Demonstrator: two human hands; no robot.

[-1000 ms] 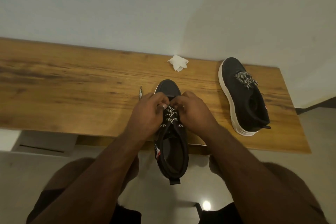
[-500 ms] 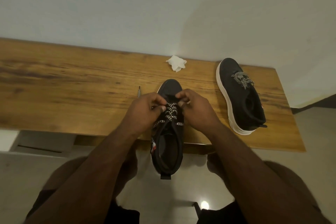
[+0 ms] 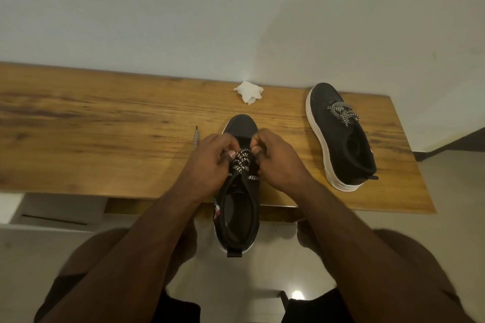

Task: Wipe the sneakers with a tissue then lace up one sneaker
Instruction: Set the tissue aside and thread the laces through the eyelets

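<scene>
Lacing looks to be the step in hand, the wiping apparently done: the crumpled white tissue (image 3: 248,94) lies beyond the near sneaker (image 3: 240,191), against the wall. That black canvas sneaker sits toe-away, heel overhanging the grainy wooden table (image 3: 91,139). The left hand (image 3: 210,165) and right hand (image 3: 278,162) each pinch the zigzag-patterned lace (image 3: 242,162). Next, probably threading upward through the open eyelets. The second sneaker (image 3: 338,134) rests well right.

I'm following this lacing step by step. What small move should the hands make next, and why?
Probably draw the lace snug through the current eyelets. Both the left hand and right hand pinch it over the near sneaker, only the front rows are crossed, and a loose lace end lies on the wooden table.
</scene>
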